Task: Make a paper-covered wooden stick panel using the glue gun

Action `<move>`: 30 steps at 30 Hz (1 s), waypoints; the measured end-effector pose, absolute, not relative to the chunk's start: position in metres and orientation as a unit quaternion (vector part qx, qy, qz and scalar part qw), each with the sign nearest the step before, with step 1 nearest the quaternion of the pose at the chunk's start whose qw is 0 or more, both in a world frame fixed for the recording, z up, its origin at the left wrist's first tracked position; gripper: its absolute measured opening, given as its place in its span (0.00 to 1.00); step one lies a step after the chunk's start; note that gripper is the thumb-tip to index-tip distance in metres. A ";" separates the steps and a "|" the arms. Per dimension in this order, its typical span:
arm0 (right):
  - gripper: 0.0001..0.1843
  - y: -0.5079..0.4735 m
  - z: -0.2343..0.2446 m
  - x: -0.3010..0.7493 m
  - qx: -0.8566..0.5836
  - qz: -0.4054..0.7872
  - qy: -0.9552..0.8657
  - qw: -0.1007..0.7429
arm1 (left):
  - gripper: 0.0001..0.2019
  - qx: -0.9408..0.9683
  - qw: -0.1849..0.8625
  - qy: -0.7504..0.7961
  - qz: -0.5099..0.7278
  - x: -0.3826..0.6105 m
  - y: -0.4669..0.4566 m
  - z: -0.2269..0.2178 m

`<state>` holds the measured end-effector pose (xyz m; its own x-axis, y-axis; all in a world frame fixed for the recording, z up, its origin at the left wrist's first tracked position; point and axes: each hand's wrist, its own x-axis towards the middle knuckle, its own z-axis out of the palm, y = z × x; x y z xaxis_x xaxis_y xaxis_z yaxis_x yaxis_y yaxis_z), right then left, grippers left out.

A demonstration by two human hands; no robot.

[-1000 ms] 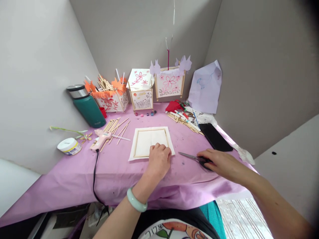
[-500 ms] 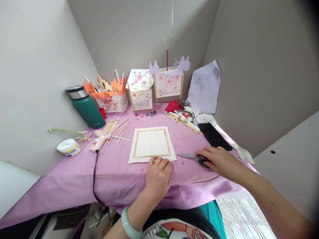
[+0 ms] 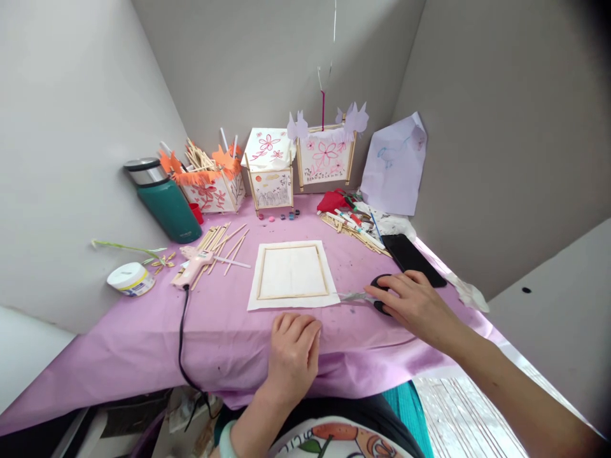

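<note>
The left forearm (image 3: 260,416) is rising from the lower edge of the view and slanting slightly rightward, with only its wrist end showing. The left hand (image 3: 294,351) is resting back upward in front of the torso, its fingers lying close together and bending downward, their tips hidden, the thumb tucking along the inner side. The right forearm (image 3: 503,378) is extending diagonally inward from the lower right. The right hand (image 3: 416,306) is pointing leftward, well apart from the left, its fingers bending in a grasp.
</note>
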<state>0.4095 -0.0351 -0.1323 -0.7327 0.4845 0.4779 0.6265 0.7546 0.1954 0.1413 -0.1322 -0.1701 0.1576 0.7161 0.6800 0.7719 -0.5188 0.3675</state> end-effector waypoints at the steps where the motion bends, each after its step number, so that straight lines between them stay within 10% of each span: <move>1: 0.17 -0.036 -0.133 0.408 -0.302 -0.176 -0.914 0.205 | 0.09 -0.759 0.032 -0.491 -0.427 0.141 -0.131 -0.170; 30: 0.18 -0.033 -0.135 0.397 -0.293 -0.147 -0.923 0.200 | 0.08 -0.757 0.029 -0.500 -0.419 0.140 -0.129 -0.172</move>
<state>0.3971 -0.0326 -0.1345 -0.7484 0.4826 0.4550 0.6000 0.7849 0.1545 0.1403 -0.1292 -0.1716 0.1490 0.7336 0.6631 0.7823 -0.4976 0.3747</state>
